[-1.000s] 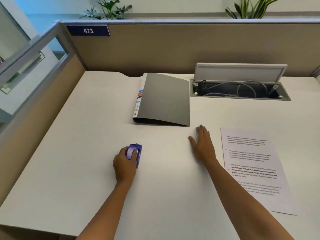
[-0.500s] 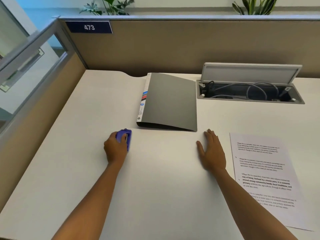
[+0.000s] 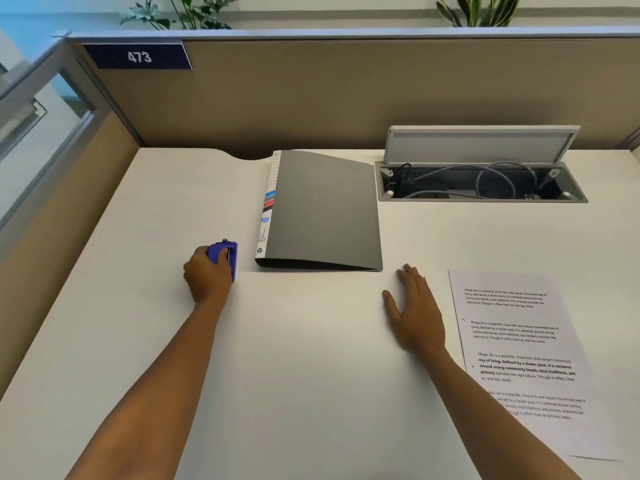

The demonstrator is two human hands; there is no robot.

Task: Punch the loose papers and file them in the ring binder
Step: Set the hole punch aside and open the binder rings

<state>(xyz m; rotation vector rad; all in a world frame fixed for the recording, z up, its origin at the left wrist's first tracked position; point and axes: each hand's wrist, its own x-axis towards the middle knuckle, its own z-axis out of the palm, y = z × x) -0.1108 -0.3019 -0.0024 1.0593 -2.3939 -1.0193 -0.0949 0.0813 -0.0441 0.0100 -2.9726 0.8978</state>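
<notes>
A closed grey ring binder (image 3: 325, 209) lies flat at the middle back of the white desk (image 3: 304, 375), its labelled spine to the left. My left hand (image 3: 207, 277) grips a small purple hole punch (image 3: 227, 256) on the desk, just left of the binder's near corner. My right hand (image 3: 415, 311) rests flat on the desk with fingers straight, in front of the binder's right corner. A printed sheet of paper (image 3: 519, 355) lies to the right of that hand, with two punched holes along its left edge.
An open cable hatch (image 3: 481, 181) with its lid raised and grey cables inside sits at the back right. Tan partition walls (image 3: 346, 98) close the desk at the back and left, with a "473" sign (image 3: 138, 57). Plants stand behind the partition.
My left hand has slid the purple hole punch away from me and to the left, to beside the binder's near left corner. My right hand stays flat on the desk.
</notes>
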